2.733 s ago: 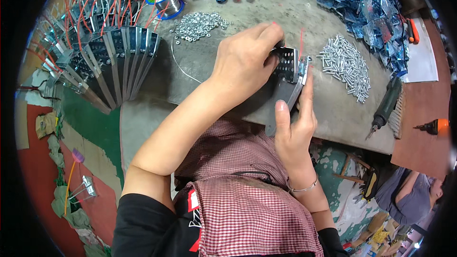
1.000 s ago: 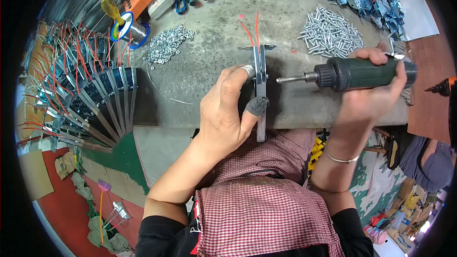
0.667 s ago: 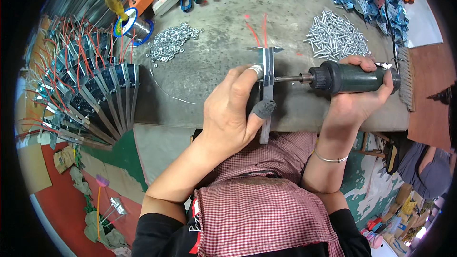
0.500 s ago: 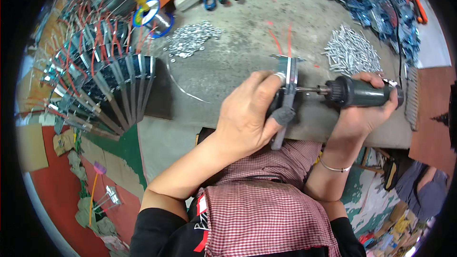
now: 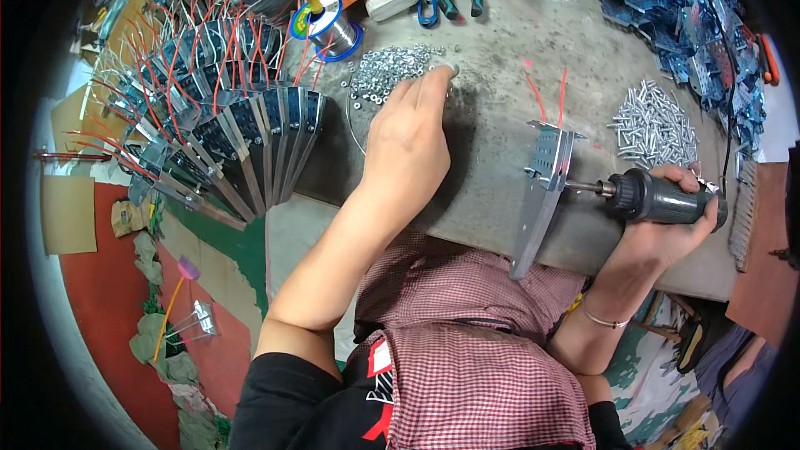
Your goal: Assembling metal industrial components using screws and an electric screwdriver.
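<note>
The bracket has been released by the left hand, whose grip cannot be told, beside nuts; driver held by right hand; spool wound with wire

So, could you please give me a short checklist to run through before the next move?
1. Right hand around the power screwdriver: ok.
2. Bit at the metal part: ok, it appears to meet the right side.
3. Left hand steadying the part: not ok, it is at the pile of nuts.
4. Nut in the left hand: cannot tell, its grip is hidden.
5. Red wires clear of the bit: ok, they rise from the part's far end.
</note>
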Demonstrator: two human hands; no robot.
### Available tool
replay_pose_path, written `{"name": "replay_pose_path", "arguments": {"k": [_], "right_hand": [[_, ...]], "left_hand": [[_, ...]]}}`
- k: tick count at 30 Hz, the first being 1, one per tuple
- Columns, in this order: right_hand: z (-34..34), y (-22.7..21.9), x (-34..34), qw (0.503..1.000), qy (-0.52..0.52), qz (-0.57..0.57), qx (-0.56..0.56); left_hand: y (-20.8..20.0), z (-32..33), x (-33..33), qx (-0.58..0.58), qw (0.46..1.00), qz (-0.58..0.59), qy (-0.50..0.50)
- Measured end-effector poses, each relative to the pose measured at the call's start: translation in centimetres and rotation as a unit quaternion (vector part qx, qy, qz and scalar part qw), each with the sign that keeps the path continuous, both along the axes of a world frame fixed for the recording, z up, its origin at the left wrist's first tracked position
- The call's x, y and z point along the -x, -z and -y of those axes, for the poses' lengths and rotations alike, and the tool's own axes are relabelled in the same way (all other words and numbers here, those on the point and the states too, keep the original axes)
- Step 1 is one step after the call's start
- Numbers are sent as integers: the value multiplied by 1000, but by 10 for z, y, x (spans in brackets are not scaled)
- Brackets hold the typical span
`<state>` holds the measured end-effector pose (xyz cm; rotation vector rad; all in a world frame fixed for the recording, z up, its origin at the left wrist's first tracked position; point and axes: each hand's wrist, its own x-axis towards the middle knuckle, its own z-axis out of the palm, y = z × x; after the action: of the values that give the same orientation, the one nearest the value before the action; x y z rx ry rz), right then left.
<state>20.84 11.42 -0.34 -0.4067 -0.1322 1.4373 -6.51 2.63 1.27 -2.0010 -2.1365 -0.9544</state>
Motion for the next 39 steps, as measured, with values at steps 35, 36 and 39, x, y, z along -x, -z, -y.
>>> {"name": "replay_pose_path", "arguments": {"k": [35,36,39], "right_hand": [[-1,-3,-2,999,-25,-18,-23],[0,-1,-1,1000,-18,-10,-21],[-1,-1,4,1000,-1,7,-19]], "left_hand": [[-19,50,-13,179,953,234,72],[-19,42,-13,135,974,176,42],[-16,27,-23,60,968,232,75]]}}
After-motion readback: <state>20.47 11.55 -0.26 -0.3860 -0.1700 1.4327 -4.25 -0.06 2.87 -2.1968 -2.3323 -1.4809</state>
